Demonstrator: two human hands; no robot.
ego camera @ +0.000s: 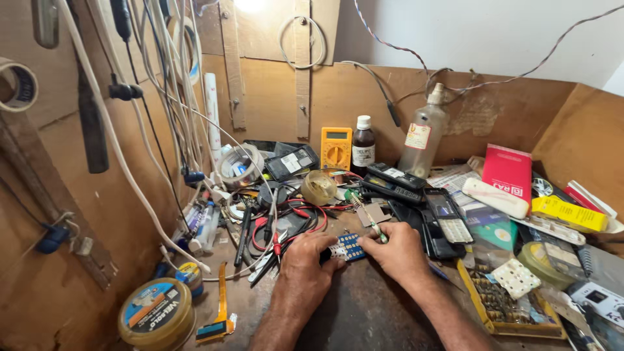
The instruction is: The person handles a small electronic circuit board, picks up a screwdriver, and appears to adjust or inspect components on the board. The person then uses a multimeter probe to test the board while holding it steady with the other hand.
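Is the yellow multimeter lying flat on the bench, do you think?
No, the yellow multimeter stands upright against the wooden back wall.

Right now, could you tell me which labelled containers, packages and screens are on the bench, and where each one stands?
Yellow multimeter, grey screen: upright against the back wall.
Dark bottle, white cap and label: right of the meter.
Clear bottle, white-red label: further right.
Red box: back right.
Yellow box: far right.
Round tin, blue-orange label: front left.

Single head-worn view, angled steeply down and forward at close range; left hand (305,266) and right hand (396,253) sit low-centre, cluttered workbench (351,312) beyond.
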